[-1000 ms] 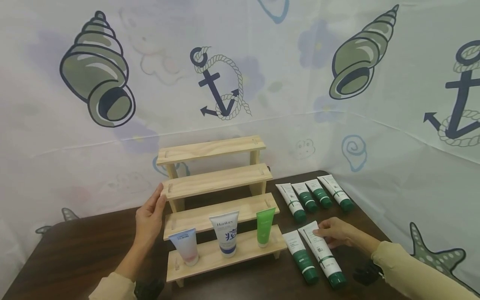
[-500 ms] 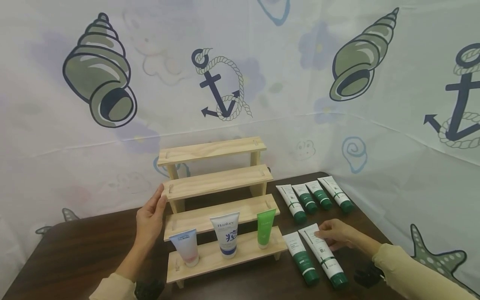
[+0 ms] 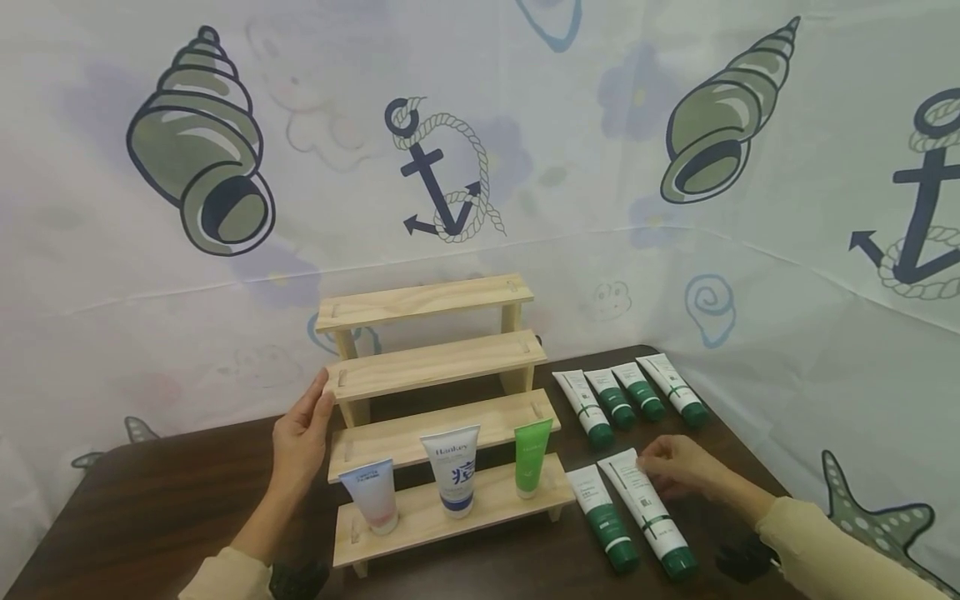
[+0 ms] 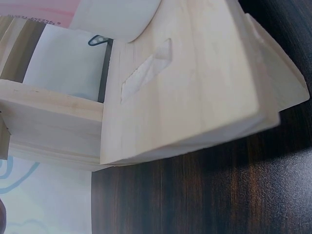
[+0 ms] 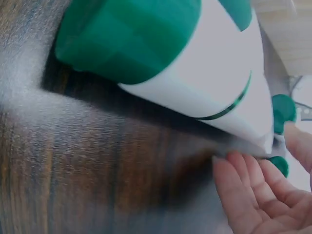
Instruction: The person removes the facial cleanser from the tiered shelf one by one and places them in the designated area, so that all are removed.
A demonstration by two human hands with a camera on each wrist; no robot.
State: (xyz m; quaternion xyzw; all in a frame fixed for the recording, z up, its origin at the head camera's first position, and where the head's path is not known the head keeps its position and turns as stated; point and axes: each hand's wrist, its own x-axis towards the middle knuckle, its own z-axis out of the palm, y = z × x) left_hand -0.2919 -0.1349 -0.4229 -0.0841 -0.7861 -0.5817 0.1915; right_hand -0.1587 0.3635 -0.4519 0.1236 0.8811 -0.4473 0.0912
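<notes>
While tube (image 3: 648,515) stays, right hand (image 3: 681,469) edges away

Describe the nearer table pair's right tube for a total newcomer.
Find the wooden shelf. Right of its lowest step, two tubes lie on the table. Yours is the right tube: white body with one thin green band, whereas the left tube's lower half is green.

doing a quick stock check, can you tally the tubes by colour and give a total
White-and-green tubes: 6
White-and-blue tube: 1
Blue-and-pink tube: 1
Green tube: 1
Total: 9
</notes>
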